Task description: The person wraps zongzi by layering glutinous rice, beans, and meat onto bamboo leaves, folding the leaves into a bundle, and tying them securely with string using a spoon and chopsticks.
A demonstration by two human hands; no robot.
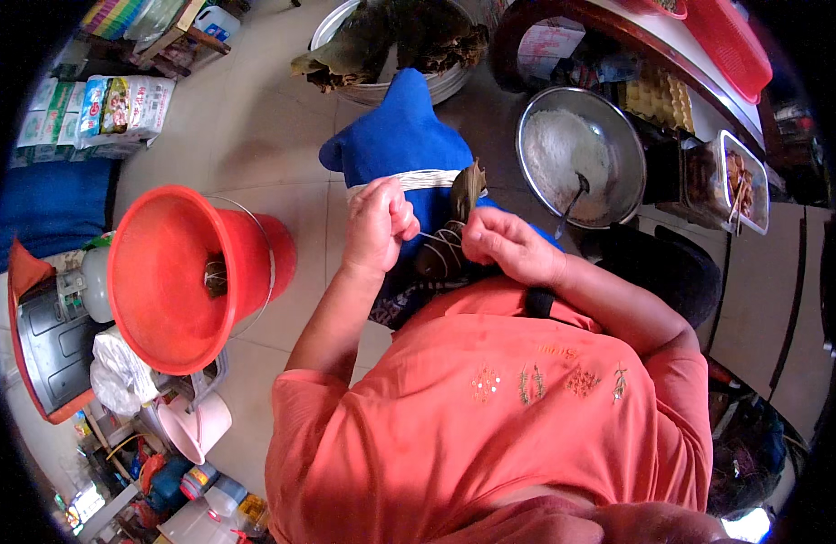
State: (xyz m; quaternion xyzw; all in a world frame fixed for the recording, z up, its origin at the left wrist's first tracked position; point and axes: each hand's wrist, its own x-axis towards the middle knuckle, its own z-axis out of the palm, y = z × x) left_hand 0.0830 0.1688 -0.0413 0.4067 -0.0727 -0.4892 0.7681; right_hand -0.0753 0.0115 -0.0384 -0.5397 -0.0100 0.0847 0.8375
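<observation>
A leaf-wrapped zongzi (439, 258) rests near my lap, crossed by several turns of pale string. One end of that string runs taut to my left hand (384, 219), which is closed in a fist around it. My right hand (503, 245) is closed right beside the bundle, at the string's other side; a folded leaf tip (467, 190) rises just above it. Beyond my hands, a bundle of white strings (428, 179) lies across a blue cloth (407, 129). What the fingers pinch is partly hidden.
A red bucket (166, 326) with a tied bundle inside stands at left. Ahead, a basin (452, 85) holds large dark leaves. A steel bowl (598, 146) of white rice with a spoon is at right, near a plastic container (757, 163) of brown pieces.
</observation>
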